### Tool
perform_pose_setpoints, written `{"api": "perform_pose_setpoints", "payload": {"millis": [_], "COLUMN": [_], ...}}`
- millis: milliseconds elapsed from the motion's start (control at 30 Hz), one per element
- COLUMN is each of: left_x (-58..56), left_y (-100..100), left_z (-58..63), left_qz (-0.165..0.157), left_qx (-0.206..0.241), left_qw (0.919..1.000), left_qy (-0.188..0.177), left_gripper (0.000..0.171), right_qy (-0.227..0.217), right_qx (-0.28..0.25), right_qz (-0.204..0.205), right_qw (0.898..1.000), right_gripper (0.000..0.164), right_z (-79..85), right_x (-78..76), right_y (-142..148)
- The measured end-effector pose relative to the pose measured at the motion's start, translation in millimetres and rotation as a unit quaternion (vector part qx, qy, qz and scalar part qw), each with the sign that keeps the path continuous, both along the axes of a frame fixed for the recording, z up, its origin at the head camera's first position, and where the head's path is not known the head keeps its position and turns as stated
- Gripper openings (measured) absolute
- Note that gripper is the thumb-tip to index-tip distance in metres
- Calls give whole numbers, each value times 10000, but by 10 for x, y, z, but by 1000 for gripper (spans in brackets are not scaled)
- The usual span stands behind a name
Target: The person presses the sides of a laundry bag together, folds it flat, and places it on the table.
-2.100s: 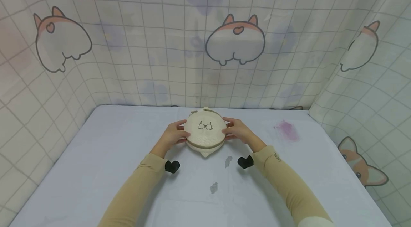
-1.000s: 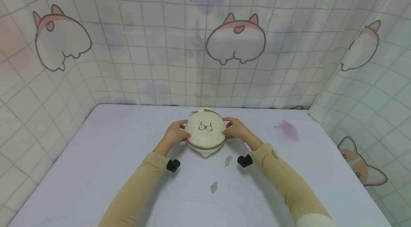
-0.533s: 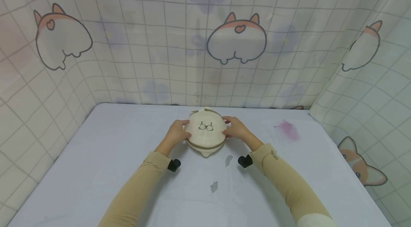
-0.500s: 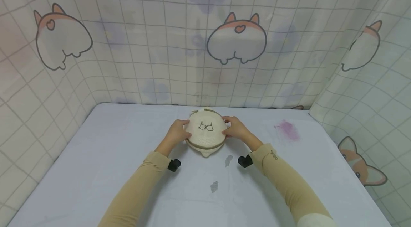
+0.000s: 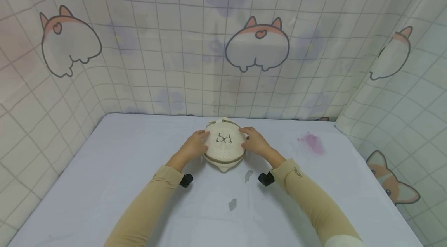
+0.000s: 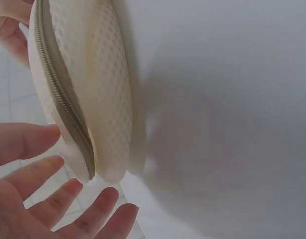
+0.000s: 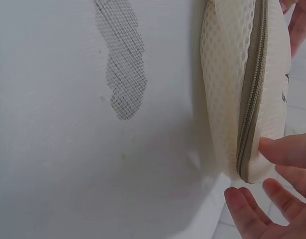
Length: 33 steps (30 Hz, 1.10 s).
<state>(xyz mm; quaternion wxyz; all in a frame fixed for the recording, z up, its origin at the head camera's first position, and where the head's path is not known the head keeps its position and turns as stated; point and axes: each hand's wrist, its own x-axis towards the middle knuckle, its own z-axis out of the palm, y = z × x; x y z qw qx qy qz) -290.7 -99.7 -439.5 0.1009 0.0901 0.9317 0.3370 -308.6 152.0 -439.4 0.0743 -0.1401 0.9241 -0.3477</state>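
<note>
A round cream mesh laundry bag [image 5: 224, 144] lies near the table's back edge, with glasses drawn on its top. Its zipper [image 7: 252, 94] runs round the side and looks closed along the parts that show. On the bag's left side is my left hand [image 5: 194, 146], its fingers spread, the thumb at the rim in the left wrist view. My right hand [image 5: 257, 142] lies at the right side, thumb on the rim and the other fingers loosely extended in the right wrist view. Neither hand wraps round the bag.
A white cloth covers the table [image 5: 139, 142]. It bears grey patches [image 5: 232, 204] in front of the bag and a pink stain [image 5: 313, 143] at the right. Behind and at both sides hangs a checked curtain [image 5: 195, 80] with dog prints.
The bag stays in about the same place. Both hands have loosened from its sides, and their fingers now rest spread at the rim.
</note>
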Motion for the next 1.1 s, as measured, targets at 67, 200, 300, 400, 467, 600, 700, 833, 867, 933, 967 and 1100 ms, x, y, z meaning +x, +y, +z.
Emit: {"api": "perform_pose_setpoints", "payload": {"millis": [67, 200, 300, 400, 467, 600, 700, 833, 867, 933, 967, 1100], "left_x": [15, 66, 105, 118, 114, 87, 67, 66, 70, 71, 71, 48], "left_y": [-8, -21, -30, -36, -37, -38, -35, -25, -18, -13, -11, -6], "left_z": [3, 18, 28, 22, 8, -45, -79, -83, -76, -77, -76, -83], "left_qz": [-108, -299, -374, -453, -556, -903, -1144, -1400, -1451, -1548, -1590, -1697], "left_qx": [-66, -235, -366, -520, -649, -1058, -1359, -1585, -1607, -1635, -1641, -1648], "left_qw": [9999, 9988, 9970, 9942, 9913, 9814, 9728, 9677, 9680, 9675, 9675, 9669], "left_qy": [61, 314, 566, 823, 1001, 1324, 1485, 1370, 1272, 1154, 1087, 953], "left_gripper": [62, 58, 55, 55, 55, 56, 57, 61, 63, 66, 68, 77], "right_qy": [156, 400, 497, 625, 738, 895, 977, 932, 890, 836, 830, 796], "right_qx": [97, 200, 243, 382, 523, 797, 1066, 1309, 1320, 1381, 1416, 1675], "right_qz": [92, 301, 445, 585, 695, 951, 1208, 1562, 1628, 1718, 1754, 1752], "right_qw": [9998, 9985, 9975, 9956, 9935, 9882, 9821, 9746, 9737, 9718, 9707, 9669], "right_gripper": [63, 64, 64, 62, 59, 56, 58, 65, 67, 70, 71, 80], "right_z": [-1, 3, 8, 11, 4, -8, -12, -13, -8, -6, -5, -11], "right_x": [12, 35, 52, 70, 76, 100, 124, 144, 149, 152, 151, 144], "right_y": [-1, 2, 6, 5, -2, -34, -68, -112, -122, -136, -142, -161]}}
